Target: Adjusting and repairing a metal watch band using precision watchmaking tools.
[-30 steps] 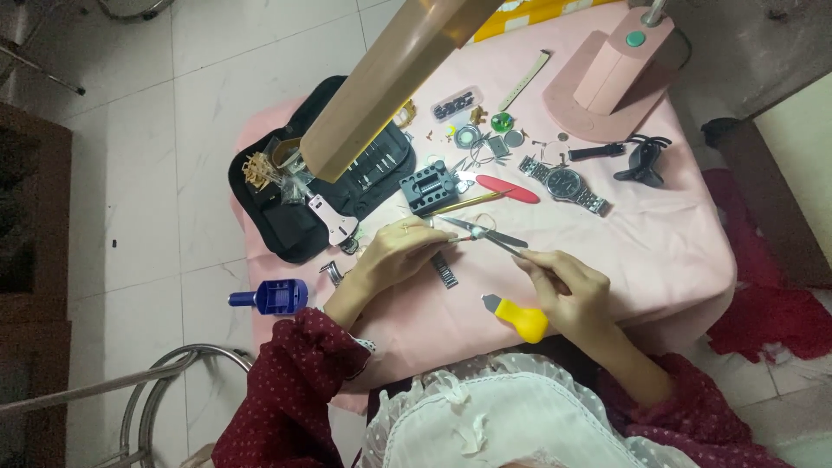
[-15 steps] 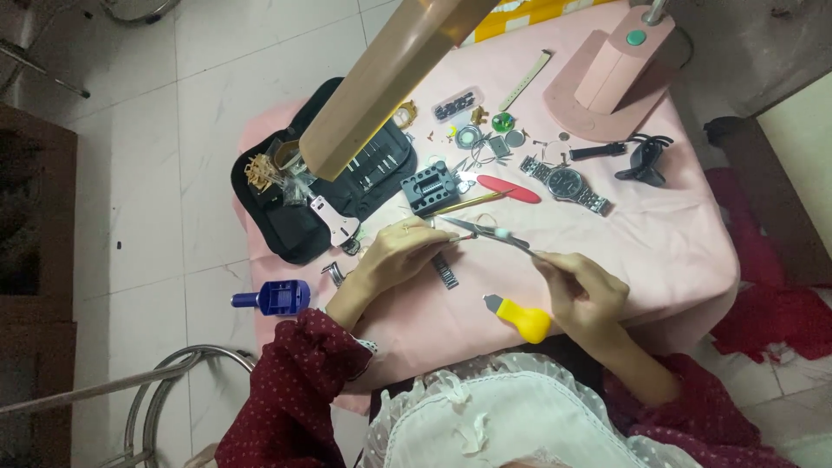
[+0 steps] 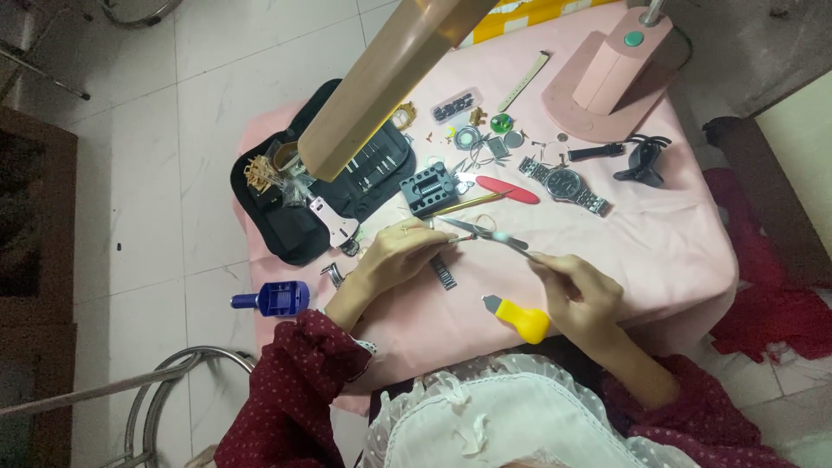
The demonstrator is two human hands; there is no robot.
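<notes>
Head view: L hand [image 3: 400,257] rests on the pink table [image 3: 659,251], fingers curled shut round a small part by the tweezer tips; too small to tell what it is. R hand [image 3: 582,290] has its grip closed on the tweezers [image 3: 485,234], tips pointing at the L fingertips.

Step in hand, as I judge it: fine watch work, setting or picking a tiny piece with the tweezers. The next move would call for steady tips and a still L hand.

Rel. to the tweezers: metal strap piece [image 3: 443,272] just below, yellow-handled tool [image 3: 520,319] below and nearer the body, black holder block [image 3: 427,188] just above, red tool [image 3: 508,189] above, wristwatch [image 3: 565,184] up and to the right, black tool case [image 3: 299,208] well left, blue tool [image 3: 273,300] beyond the table's left edge.
</notes>
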